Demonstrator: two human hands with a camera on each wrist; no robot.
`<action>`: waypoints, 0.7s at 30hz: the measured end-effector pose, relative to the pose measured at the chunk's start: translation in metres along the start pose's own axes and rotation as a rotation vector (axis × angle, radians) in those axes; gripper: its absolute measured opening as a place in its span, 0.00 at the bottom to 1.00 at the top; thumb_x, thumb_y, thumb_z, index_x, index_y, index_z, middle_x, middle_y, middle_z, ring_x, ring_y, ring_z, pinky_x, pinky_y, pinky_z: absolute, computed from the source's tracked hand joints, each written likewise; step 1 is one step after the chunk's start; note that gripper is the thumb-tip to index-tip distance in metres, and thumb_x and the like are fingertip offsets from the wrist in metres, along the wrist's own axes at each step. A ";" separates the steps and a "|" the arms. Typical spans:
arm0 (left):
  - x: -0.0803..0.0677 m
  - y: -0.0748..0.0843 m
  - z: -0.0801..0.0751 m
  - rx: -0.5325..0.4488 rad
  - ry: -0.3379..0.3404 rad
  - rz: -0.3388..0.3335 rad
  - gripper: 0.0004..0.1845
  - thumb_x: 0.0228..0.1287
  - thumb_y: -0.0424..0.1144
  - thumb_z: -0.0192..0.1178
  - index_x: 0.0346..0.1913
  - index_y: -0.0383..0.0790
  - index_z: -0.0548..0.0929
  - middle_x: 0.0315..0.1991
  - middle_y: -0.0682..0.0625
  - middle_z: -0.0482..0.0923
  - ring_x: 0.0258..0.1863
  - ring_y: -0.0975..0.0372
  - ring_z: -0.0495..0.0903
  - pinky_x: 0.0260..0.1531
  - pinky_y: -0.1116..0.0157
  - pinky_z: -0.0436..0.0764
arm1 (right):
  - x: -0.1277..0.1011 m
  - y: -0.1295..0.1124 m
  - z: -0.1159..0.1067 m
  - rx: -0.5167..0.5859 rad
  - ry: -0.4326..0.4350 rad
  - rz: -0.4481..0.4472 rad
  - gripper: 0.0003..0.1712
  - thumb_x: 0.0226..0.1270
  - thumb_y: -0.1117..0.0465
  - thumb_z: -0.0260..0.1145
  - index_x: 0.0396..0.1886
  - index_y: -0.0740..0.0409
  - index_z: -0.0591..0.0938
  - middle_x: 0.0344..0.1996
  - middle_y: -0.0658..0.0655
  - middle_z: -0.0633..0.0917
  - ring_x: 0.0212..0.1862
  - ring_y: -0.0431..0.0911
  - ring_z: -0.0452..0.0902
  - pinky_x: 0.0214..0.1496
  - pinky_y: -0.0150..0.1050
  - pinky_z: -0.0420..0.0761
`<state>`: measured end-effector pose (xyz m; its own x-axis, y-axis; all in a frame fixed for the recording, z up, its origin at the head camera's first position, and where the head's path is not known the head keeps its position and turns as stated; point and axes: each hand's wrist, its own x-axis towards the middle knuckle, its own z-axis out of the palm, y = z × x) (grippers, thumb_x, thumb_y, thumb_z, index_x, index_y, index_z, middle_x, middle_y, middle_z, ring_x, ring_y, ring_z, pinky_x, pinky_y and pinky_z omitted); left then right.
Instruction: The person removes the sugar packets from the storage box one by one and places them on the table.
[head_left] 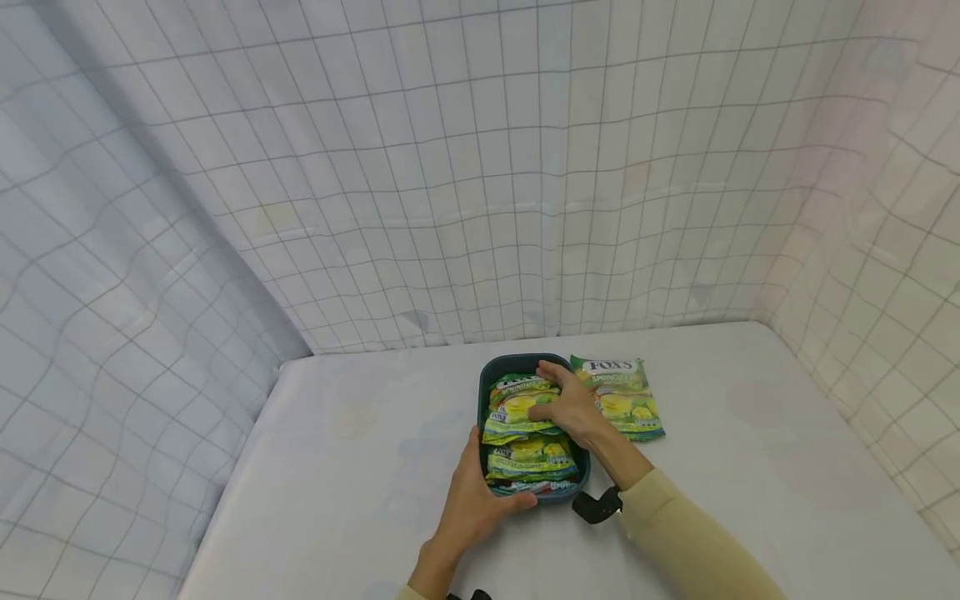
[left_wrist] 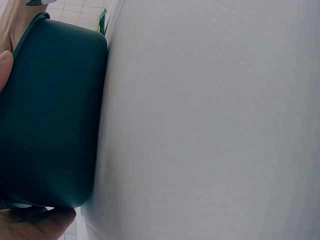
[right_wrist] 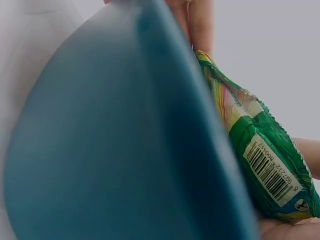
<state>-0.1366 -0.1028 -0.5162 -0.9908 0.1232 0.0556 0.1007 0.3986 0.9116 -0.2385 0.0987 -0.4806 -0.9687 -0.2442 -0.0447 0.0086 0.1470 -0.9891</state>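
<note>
A dark teal plastic tub [head_left: 517, 364] sits on the table, packed with several yellow-green FOX'S candy bags. My left hand [head_left: 468, 500] grips its near left corner, fingers along the left side and thumb on the front wall. Over the tub's right side, my right hand [head_left: 576, 408] holds the upper candy bag [head_left: 513, 410] by its right part, thumb on top; the other fingers are partly hidden. Seen from the right wrist, this bag's green, barcoded end [right_wrist: 272, 170] rises above the tub's rim.
Another FOX'S candy bag [head_left: 624, 404] lies flat on the table just right of the tub. White cloth covers the table [head_left: 360, 467]. Checked white curtains [head_left: 450, 208] hang behind it and at both sides.
</note>
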 end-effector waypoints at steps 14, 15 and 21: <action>0.001 -0.001 0.000 0.028 0.007 0.000 0.71 0.43 0.55 0.84 0.82 0.39 0.45 0.78 0.40 0.56 0.74 0.47 0.60 0.68 0.41 0.64 | -0.002 0.001 -0.002 -0.044 0.034 0.071 0.53 0.61 0.70 0.76 0.81 0.55 0.57 0.79 0.67 0.53 0.76 0.68 0.52 0.58 0.60 0.76; 0.000 0.000 0.000 0.031 0.007 0.000 0.71 0.43 0.55 0.84 0.82 0.38 0.45 0.78 0.39 0.56 0.74 0.46 0.60 0.68 0.41 0.64 | -0.003 0.001 -0.002 -0.042 0.033 0.072 0.53 0.61 0.70 0.76 0.82 0.56 0.57 0.79 0.67 0.53 0.76 0.68 0.50 0.59 0.61 0.76; -0.001 0.001 0.000 0.034 0.009 0.002 0.71 0.43 0.55 0.84 0.82 0.38 0.46 0.77 0.39 0.56 0.74 0.46 0.61 0.68 0.41 0.64 | -0.004 0.000 -0.002 -0.036 0.028 0.073 0.54 0.61 0.70 0.76 0.82 0.59 0.55 0.79 0.69 0.52 0.78 0.65 0.45 0.63 0.62 0.73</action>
<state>-0.1358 -0.1025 -0.5155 -0.9914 0.1157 0.0616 0.1058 0.4292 0.8970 -0.2349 0.1012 -0.4801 -0.9724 -0.2046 -0.1122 0.0712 0.1977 -0.9777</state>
